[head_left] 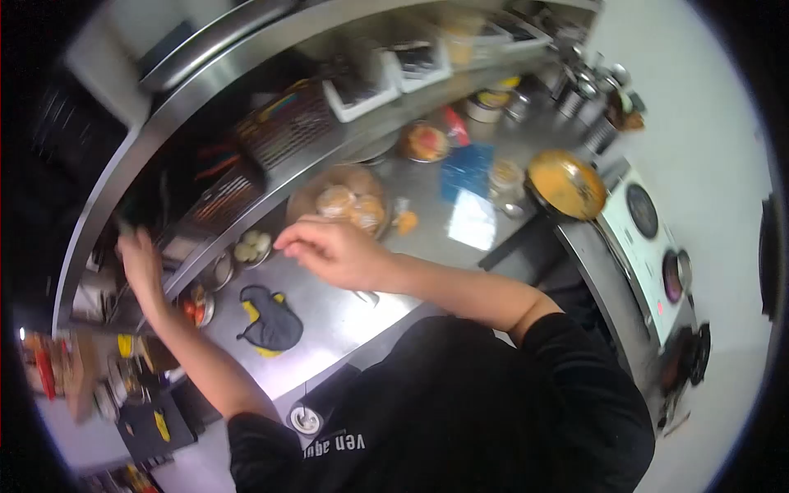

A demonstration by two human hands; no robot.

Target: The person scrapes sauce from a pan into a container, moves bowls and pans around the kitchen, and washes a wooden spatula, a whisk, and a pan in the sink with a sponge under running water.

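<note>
Right hand (341, 253): grip loosely open, fingers bent, before a round brown bowl (349, 175) of shiny, pale-orange rounds (366, 212), centre of frame on the table (329, 316); left hand (141, 261): at the shelf (292, 171), far left; grip blurred, cannot tell.

Steel counter (333, 326), its surface reflective, bearing: one dark grey and yellow mitt-like cloth (275, 324); one small bowl of pale round pieces (252, 246); one small bowl of red pieces (197, 309), left of the cloth; one large round brown vessel (308, 200) with wrapped orange-toned items (353, 205); one bowl of red and orange food (426, 143); one blue sheet (465, 168), one white sheet (472, 220) just beside it; one pale-lidded tub (488, 105), its label blurred.
</note>
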